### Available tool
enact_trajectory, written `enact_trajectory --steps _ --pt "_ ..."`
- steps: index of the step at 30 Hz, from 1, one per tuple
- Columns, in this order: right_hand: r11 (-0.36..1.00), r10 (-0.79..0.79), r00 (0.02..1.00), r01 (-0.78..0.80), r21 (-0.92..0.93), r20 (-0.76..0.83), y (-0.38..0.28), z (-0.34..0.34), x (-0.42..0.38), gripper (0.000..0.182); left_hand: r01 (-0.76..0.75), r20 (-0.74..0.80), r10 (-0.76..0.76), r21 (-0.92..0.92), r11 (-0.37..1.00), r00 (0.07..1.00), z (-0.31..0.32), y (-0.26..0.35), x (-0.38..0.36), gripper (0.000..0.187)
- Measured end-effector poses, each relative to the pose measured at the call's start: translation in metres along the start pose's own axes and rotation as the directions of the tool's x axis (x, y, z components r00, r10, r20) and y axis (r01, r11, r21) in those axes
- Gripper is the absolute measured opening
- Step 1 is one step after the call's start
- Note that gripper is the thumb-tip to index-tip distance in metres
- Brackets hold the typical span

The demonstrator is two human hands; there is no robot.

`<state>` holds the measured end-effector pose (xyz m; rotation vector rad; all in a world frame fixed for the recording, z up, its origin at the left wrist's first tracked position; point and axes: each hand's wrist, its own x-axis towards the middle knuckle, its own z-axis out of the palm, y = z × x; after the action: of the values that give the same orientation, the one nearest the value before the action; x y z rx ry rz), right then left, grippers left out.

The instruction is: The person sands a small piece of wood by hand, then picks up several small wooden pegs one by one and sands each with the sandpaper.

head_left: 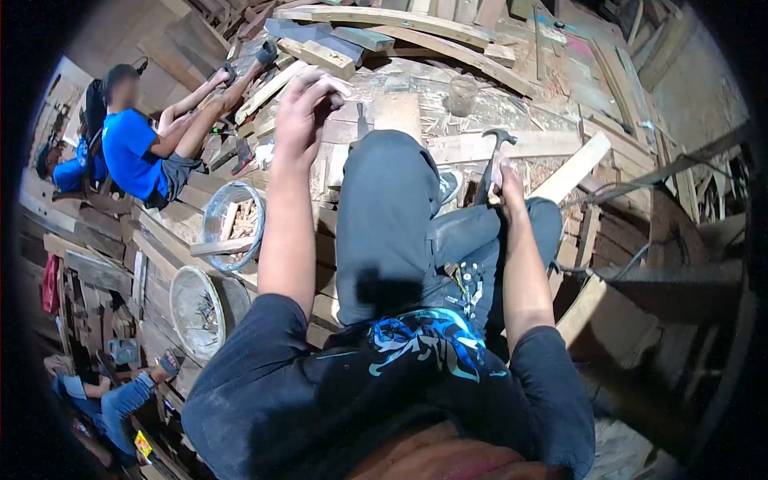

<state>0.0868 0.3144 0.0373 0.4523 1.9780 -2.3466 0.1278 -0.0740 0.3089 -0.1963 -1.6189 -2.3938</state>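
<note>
My left hand point(302, 116) is raised beyond my bent knee, its fingers curled together. Something small and pale may be between the fingertips, but I cannot make it out. On the other side, my right hand point(506, 182) is wrapped round a hammer point(500, 137), whose dark claw head points up and away from me. A dark flat-sided object point(484, 186) is beside that hand, partly hidden by it. Below the hammer head, a pale board point(552, 144) lies across the work area.
A bucket point(210, 228) of small wood pieces and a pale bucket point(178, 320) stand at left. Beyond them sits a person in blue point(132, 156); another person's leg point(128, 404) shows lower left. Curved planks point(408, 20), a clear cup point(462, 94) and wood scraps lie ahead. Cables point(640, 188) hang at right.
</note>
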Motion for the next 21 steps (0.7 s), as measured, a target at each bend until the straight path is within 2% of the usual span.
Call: enact_trajectory --steps 2,3,5,7,8,9,10,12,14,15,18,19,21 --pt "0.979 0.040 0.998 -0.050 0.196 0.055 -0.015 0.003 -0.021 0.031 -0.049 -0.062 0.047 -0.040 0.998 0.997 -0.003 0.017 -0.034 0.016" --pt "0.980 0.136 0.989 -0.144 0.138 0.064 -0.035 0.003 -0.041 0.027 -0.077 -0.109 0.071 -0.057 0.995 0.992 -0.005 0.021 -0.047 0.014" --pt "0.936 0.150 0.983 -0.176 0.304 0.106 -0.024 -0.003 -0.050 0.024 -0.099 -0.098 0.086 -0.138 0.985 0.991 -0.015 0.026 -0.063 0.012" --pt "0.890 0.103 0.992 -0.128 0.438 0.079 -0.013 -0.002 -0.050 0.021 -0.113 -0.105 0.099 -0.135 0.984 0.989 -0.011 0.042 -0.075 0.010" --pt "0.887 0.141 0.990 -0.137 0.440 0.024 -0.009 -0.007 -0.050 0.022 -0.122 -0.061 0.113 -0.162 0.979 0.992 -0.014 0.046 -0.078 0.013" --pt "0.860 0.094 0.991 -0.131 0.493 0.099 0.011 -0.017 -0.032 0.024 -0.127 -0.020 0.125 -0.189 0.974 0.992 -0.018 0.051 -0.083 0.015" --pt "0.865 0.058 0.995 -0.092 0.494 0.084 0.010 -0.011 -0.033 0.025 -0.134 -0.022 0.132 -0.175 0.975 0.991 -0.013 0.059 -0.090 0.020" --pt "0.870 0.100 0.990 -0.137 0.473 0.103 0.001 -0.008 -0.040 0.024 -0.190 0.036 0.198 -0.162 0.968 0.980 -0.006 0.070 -0.098 0.021" --pt "0.872 0.054 0.997 -0.070 0.484 0.048 -0.003 -0.003 -0.043 0.023 -0.208 0.029 0.215 -0.168 0.964 0.976 -0.007 0.077 -0.105 0.023" --pt "0.875 0.105 0.994 -0.092 0.476 -0.001 -0.003 -0.004 -0.043 0.023 -0.221 -0.001 0.221 -0.042 0.974 0.975 -0.005 0.084 -0.110 0.028" --pt "0.822 0.166 0.986 -0.124 0.556 -0.027 -0.010 -0.007 -0.050 0.019 -0.268 0.034 0.271 -0.079 0.960 0.962 0.005 0.093 -0.125 0.039" --pt "0.822 0.174 0.984 -0.129 0.555 -0.028 -0.004 -0.011 -0.042 0.025 -0.222 0.119 0.235 -0.117 0.968 0.965 -0.004 0.100 -0.124 0.040" --pt "0.834 0.182 0.983 -0.147 0.531 -0.013 0.006 -0.014 -0.033 0.038 -0.242 0.170 0.257 -0.102 0.965 0.951 -0.012 0.108 -0.125 0.040"
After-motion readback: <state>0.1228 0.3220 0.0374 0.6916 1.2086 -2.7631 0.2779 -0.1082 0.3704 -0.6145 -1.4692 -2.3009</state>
